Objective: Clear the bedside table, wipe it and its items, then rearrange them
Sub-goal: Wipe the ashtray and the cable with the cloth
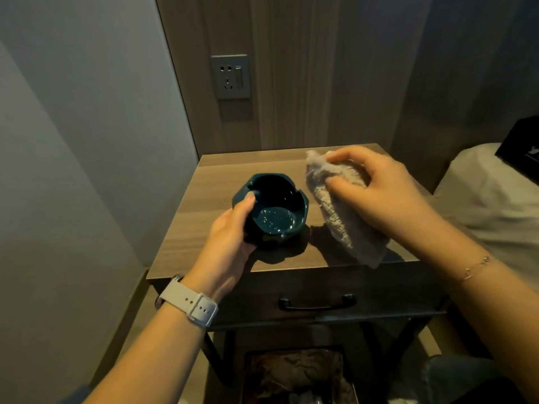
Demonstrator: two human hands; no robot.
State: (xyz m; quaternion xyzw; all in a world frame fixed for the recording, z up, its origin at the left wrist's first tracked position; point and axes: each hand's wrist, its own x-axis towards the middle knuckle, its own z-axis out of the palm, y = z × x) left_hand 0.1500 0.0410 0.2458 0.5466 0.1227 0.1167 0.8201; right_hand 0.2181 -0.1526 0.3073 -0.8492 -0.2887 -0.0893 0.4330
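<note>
dim warm light | dark green glazed ashtray (pixel 275 211) is casting shadow on wooden bedside table (pixel 204 205) | glaze glinting | wide-angle edges bending, corners darkening

A dark teal notched ceramic ashtray (pixel 275 209) sits on the left half of the wooden bedside table (pixel 204 182); a beige terry cloth (pixel 338 217) lies to its right, reaching the front edge, with a grey wall socket (pixel 232 77) behind and a white pillow (pixel 490 193) rightward
</note>
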